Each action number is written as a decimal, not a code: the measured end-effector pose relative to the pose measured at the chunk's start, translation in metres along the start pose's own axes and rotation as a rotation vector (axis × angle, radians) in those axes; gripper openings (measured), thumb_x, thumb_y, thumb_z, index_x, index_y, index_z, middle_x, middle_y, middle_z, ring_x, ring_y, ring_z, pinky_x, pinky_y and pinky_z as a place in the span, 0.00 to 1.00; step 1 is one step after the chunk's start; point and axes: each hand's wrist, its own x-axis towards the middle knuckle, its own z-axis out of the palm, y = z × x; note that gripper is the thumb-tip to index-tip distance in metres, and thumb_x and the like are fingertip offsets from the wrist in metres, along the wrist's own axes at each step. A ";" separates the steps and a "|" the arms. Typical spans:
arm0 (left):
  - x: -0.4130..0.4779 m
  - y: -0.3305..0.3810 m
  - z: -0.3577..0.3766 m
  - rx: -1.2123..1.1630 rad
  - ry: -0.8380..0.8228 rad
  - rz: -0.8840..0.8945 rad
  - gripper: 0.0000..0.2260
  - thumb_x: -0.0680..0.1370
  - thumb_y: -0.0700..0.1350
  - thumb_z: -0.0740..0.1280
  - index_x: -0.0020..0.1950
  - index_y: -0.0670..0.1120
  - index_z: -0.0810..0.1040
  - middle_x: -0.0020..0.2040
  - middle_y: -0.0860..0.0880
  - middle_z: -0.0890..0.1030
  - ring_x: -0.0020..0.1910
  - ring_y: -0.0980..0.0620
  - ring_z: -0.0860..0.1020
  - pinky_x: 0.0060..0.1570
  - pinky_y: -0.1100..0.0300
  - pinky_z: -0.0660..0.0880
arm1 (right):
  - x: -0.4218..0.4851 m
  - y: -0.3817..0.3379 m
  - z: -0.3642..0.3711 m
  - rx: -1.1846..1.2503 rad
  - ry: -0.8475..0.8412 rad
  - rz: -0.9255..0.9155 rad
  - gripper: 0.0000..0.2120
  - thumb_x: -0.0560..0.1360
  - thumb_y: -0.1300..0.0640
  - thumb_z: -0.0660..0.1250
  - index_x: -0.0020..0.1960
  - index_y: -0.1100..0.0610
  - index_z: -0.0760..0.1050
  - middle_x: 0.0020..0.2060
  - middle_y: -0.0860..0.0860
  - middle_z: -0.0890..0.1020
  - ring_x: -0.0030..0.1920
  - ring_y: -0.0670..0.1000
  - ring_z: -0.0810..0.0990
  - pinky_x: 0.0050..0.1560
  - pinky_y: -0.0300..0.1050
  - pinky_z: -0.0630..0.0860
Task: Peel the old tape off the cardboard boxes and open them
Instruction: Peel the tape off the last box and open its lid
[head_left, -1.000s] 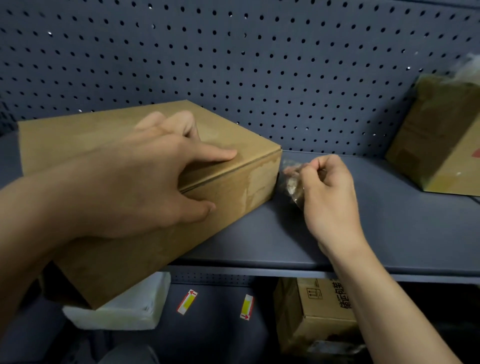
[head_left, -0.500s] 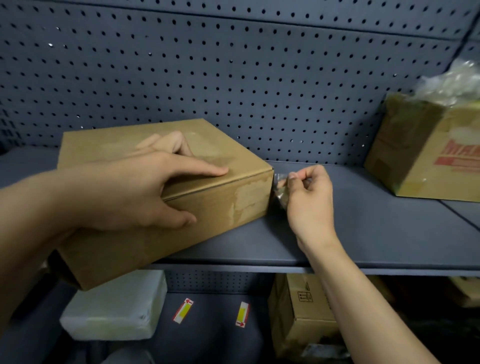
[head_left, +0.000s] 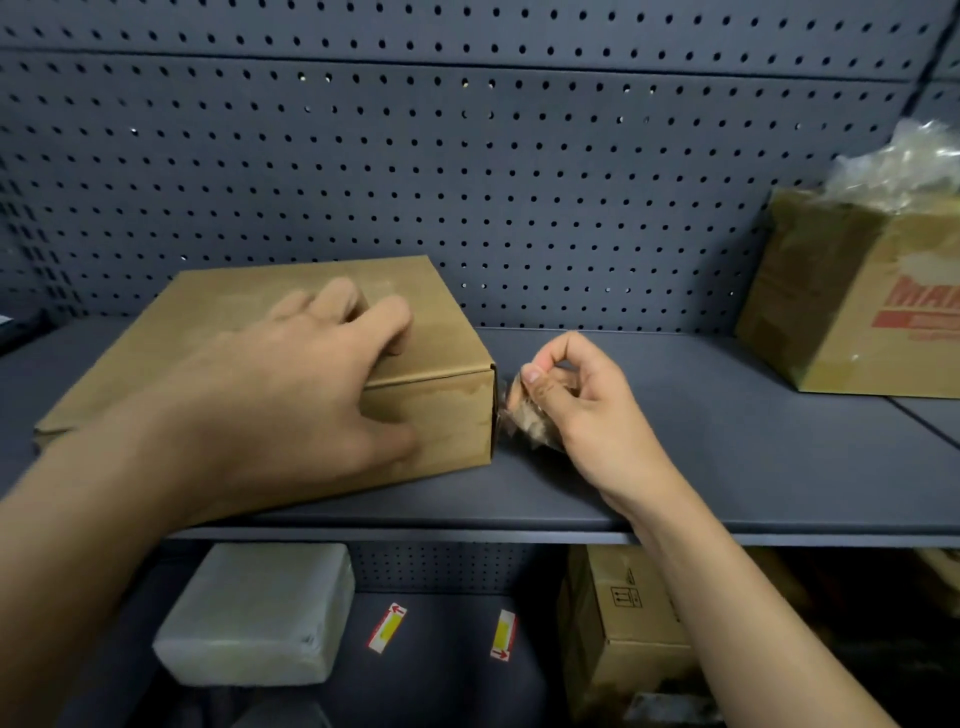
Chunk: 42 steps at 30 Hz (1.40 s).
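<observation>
On my feed the box sits closed on the shelf, angled, against the pegboard. The left hand grips its near top edge, bent fingers on the lid and thumb on the front face; motion blur softens it. The right hand is just beside the box's right corner, thumb and forefinger pinching a crumpled strip of tape that touches that corner. I cannot tell whether the tape is still stuck. Well apart at right stands a 2nd box with clear plastic on top.
</observation>
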 end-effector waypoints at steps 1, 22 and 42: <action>0.002 0.008 0.002 0.017 0.031 -0.010 0.24 0.64 0.72 0.59 0.54 0.62 0.61 0.53 0.59 0.64 0.53 0.55 0.67 0.52 0.47 0.73 | -0.001 0.000 0.000 -0.009 -0.026 -0.007 0.07 0.83 0.66 0.59 0.46 0.62 0.67 0.32 0.53 0.80 0.27 0.48 0.71 0.28 0.38 0.68; 0.018 0.042 0.019 0.106 0.116 -0.028 0.17 0.72 0.67 0.54 0.56 0.60 0.63 0.53 0.53 0.65 0.49 0.48 0.70 0.43 0.54 0.65 | 0.001 0.003 0.001 -0.156 0.095 -0.094 0.07 0.81 0.63 0.63 0.44 0.59 0.70 0.29 0.51 0.79 0.30 0.46 0.74 0.33 0.41 0.71; 0.005 0.018 0.010 -0.095 0.039 0.044 0.18 0.69 0.65 0.59 0.58 0.67 0.65 0.49 0.59 0.64 0.39 0.64 0.68 0.44 0.54 0.68 | -0.009 -0.023 -0.012 -0.372 -0.028 0.167 0.22 0.79 0.62 0.57 0.69 0.44 0.65 0.51 0.48 0.73 0.42 0.37 0.73 0.43 0.31 0.67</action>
